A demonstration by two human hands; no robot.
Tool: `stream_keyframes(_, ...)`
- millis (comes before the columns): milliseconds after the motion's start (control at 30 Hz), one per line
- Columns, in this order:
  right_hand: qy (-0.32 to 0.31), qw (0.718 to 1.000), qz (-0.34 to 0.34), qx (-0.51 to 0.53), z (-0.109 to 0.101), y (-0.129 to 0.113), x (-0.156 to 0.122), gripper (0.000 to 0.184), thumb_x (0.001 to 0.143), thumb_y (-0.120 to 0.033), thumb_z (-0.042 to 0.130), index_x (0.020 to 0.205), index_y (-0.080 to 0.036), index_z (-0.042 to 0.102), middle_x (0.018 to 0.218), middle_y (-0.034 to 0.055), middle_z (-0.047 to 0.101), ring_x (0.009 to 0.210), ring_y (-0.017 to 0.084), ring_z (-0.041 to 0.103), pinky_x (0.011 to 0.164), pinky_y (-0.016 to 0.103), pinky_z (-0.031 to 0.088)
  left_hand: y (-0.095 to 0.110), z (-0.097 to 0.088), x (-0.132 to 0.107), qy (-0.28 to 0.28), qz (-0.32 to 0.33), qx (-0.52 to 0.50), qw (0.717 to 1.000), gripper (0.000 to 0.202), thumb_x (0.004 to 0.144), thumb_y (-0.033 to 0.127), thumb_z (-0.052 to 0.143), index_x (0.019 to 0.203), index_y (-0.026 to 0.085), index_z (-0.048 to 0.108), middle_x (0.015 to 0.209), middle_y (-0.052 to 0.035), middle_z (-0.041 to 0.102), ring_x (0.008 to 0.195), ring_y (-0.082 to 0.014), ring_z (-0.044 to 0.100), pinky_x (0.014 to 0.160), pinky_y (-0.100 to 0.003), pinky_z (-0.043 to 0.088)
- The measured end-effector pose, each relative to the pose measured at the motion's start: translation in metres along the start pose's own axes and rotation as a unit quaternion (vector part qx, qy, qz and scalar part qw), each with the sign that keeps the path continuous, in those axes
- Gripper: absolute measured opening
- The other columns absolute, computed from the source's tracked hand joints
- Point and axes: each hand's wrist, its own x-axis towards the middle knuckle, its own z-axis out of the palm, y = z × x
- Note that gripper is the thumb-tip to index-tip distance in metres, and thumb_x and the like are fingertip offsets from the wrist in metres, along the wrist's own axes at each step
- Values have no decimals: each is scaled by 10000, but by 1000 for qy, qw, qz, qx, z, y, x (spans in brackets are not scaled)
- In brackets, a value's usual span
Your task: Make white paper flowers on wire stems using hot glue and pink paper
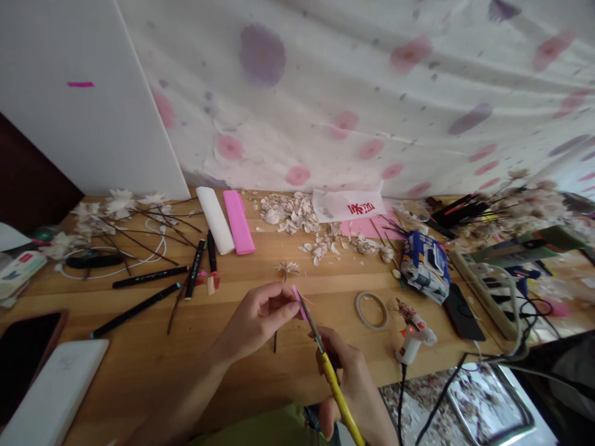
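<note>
Between the fingertips of my left hand [267, 319] is a small strip of pink paper [300, 301]. My right hand [346, 371] grips a pair of scissors [332, 378] with yellow handles, and its blades meet the edge of the pink strip. Thin pink slivers show beside the blade tips. Just beyond my left hand a pale paper-like flower [287, 267] lies on the table, its dark stem passing beneath the hand. Farther back lie a folded pink paper roll [239, 222] and a white one [215, 220].
Several black markers [134, 310] and stemmed white flowers [121, 204] lie at left. Pale loose petals [292, 212] are heaped at the back. To the right are a tape roll [372, 310], a glue gun [411, 341] with a cord, a blue wipes pack [425, 263] and a power strip [483, 297].
</note>
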Motion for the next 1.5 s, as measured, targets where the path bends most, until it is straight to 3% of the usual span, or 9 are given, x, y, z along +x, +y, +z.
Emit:
stream_keyframes(233,3,1000,-20,-17,-1,0,1,1171,322,-1026,620,1125,-175,662,702,-36,533,605,163,452,575,243,446,-1,0,-1,-26,-8,12,1000,120,891,279,673,839,180,717,848,-41,733,840,-189,690,819,-310,539)
stream_keyframes(500,4,1000,-25,-7,-1,-3,4,1214,320,-1073,453,1090,-160,665,681,-42,475,588,152,409,555,246,411,-2,2,1,-47,-21,35,998,139,871,275,684,847,149,737,839,-67,726,828,-210,671,784,-324,507)
stream_keyframes(733,3,1000,-12,28,1,16,1,1094,333,-1005,598,1030,-164,654,569,-89,403,512,102,321,463,234,226,-3,2,1,-34,-17,19,999,150,867,298,708,781,176,718,838,-54,730,829,-205,680,788,-311,521)
stream_keyframes(833,65,997,-1,49,3,33,3,1021,490,-1005,582,1074,-170,641,558,-72,476,476,109,380,456,234,275,-6,-1,2,-17,-12,5,1000,160,878,329,714,797,191,716,842,-44,748,839,-204,697,823,-316,533)
stream_keyframes(933,188,980,45,-42,3,53,15,699,778,-797,639,1112,-182,638,633,-17,606,523,165,550,500,256,416,-8,-7,2,11,-11,3,1000,180,895,361,705,819,199,722,899,-51,778,866,-211,719,868,-335,540)
stream_keyframes(1000,240,963,75,-97,1,66,25,496,810,-592,686,1095,-188,640,732,40,698,629,224,665,577,303,506,-8,-12,2,31,-11,11,999,208,898,384,700,810,199,732,904,-58,788,880,-220,722,882,-345,542)
stream_keyframes(1067,265,954,89,-108,-1,77,33,406,784,-470,678,1074,-189,633,843,101,757,759,280,737,657,357,561,-8,-18,1,52,-11,21,998,232,891,406,703,801,196,741,879,-63,790,882,-225,717,882,-349,544)
stream_keyframes(1267,268,955,77,-102,4,95,35,447,835,-512,544,1126,-176,592,1005,169,793,913,288,782,778,389,621,-14,-27,1,103,-16,32,994,293,839,475,736,785,187,736,811,-63,783,826,-217,712,814,-326,565)
stream_keyframes(1500,285,939,92,-167,11,95,37,510,831,-439,547,1226,-121,608,1143,223,750,1054,355,731,914,503,564,-31,-34,8,157,-26,72,985,309,790,495,761,784,187,745,795,-57,771,794,-226,724,738,-319,578)
